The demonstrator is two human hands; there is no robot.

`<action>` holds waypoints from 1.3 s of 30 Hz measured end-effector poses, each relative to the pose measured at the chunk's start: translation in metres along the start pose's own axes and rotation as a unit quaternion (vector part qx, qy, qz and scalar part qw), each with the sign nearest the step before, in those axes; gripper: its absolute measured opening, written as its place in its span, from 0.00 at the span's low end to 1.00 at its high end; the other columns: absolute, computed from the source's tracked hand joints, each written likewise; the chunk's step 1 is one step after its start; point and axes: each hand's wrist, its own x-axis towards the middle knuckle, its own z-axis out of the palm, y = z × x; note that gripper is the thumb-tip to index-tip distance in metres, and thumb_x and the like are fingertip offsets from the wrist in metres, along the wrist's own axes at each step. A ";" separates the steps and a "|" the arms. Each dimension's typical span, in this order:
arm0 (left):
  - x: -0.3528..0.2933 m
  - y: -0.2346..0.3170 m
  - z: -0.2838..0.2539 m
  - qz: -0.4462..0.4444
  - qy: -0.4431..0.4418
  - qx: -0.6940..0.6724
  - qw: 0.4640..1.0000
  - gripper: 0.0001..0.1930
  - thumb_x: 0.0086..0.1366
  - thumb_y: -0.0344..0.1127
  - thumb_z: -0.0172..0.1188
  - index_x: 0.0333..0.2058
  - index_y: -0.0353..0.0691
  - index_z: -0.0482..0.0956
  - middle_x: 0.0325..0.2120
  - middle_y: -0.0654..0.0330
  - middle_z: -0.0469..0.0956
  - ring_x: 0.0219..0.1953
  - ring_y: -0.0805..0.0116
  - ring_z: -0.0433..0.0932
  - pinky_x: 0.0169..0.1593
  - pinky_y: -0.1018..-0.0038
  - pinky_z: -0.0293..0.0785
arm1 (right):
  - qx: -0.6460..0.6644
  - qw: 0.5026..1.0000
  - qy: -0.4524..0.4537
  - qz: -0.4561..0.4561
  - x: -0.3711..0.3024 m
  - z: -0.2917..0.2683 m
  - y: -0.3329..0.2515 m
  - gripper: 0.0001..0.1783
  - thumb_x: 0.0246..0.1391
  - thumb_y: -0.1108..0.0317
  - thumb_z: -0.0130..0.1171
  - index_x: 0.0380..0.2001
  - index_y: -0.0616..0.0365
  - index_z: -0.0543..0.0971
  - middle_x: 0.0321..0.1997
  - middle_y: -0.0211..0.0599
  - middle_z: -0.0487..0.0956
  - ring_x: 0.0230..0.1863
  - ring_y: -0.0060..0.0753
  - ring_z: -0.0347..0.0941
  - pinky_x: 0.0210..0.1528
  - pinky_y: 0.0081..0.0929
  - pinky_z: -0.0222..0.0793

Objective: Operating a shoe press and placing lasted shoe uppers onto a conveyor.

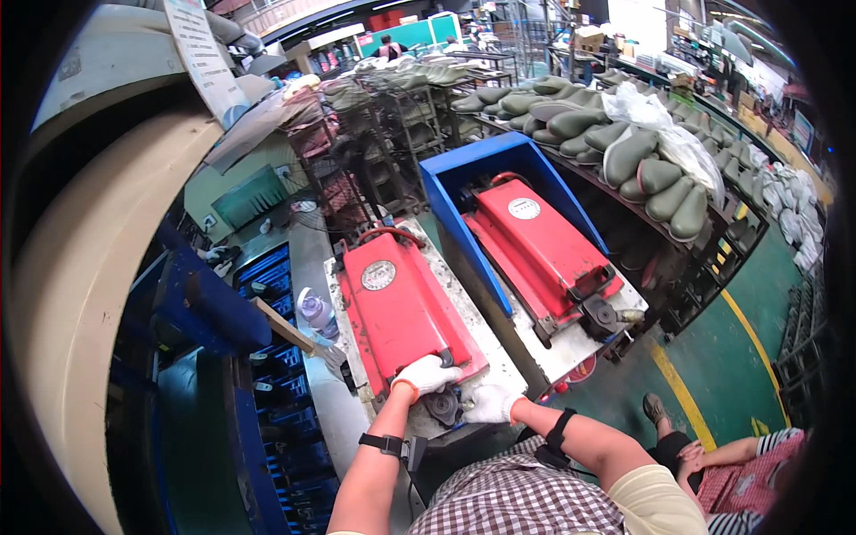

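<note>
Both my hands wear white knit gloves. My left hand (428, 374) is closed round a black handle (447, 358) at the near end of a red metal cover (385, 308) with a round label plate. Just below that end sits a dark round metal fitting (440, 407). My right hand (489, 404) is closed at the right side of this fitting, its fingertips touching a small part there that the glove mostly hides. The red cover lies on a pale, stained machine bed (499, 376).
Right of it, a similar red unit (535, 241) stands inside a blue guard (495, 152). Green-grey boots (624, 160) crowd a rack beyond. A clear bottle (316, 310) stands at left, near a large beige curved housing (89, 294). Someone in red (749, 473) sits at lower right.
</note>
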 end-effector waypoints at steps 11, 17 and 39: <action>-0.002 0.006 -0.001 0.031 -0.004 0.017 0.999 0.24 0.62 0.57 0.65 0.24 0.38 0.81 0.18 0.60 0.78 0.22 0.68 0.74 0.32 0.69 0.69 | 0.013 0.999 -0.030 -0.009 0.000 -0.002 0.003 0.30 0.48 0.46 0.62 0.49 0.56 0.82 0.44 0.54 0.84 0.48 0.54 0.81 0.52 0.43 0.74; 0.001 -0.010 0.000 0.023 0.017 0.001 1.000 0.22 0.63 0.54 0.67 0.26 0.38 0.83 0.17 0.62 0.77 0.22 0.70 0.73 0.31 0.69 0.68 | 0.032 0.999 -0.016 -0.018 0.000 0.002 -0.001 0.29 0.50 0.46 0.62 0.47 0.57 0.82 0.43 0.54 0.84 0.47 0.54 0.81 0.51 0.43 0.74; -0.002 0.000 0.003 0.015 0.024 -0.040 0.999 0.19 0.61 0.49 0.69 0.25 0.37 0.81 0.16 0.62 0.74 0.19 0.69 0.71 0.27 0.68 0.65 | 0.033 0.999 -0.029 -0.008 0.005 0.004 0.006 0.31 0.51 0.44 0.65 0.50 0.55 0.83 0.46 0.52 0.84 0.49 0.52 0.81 0.54 0.42 0.74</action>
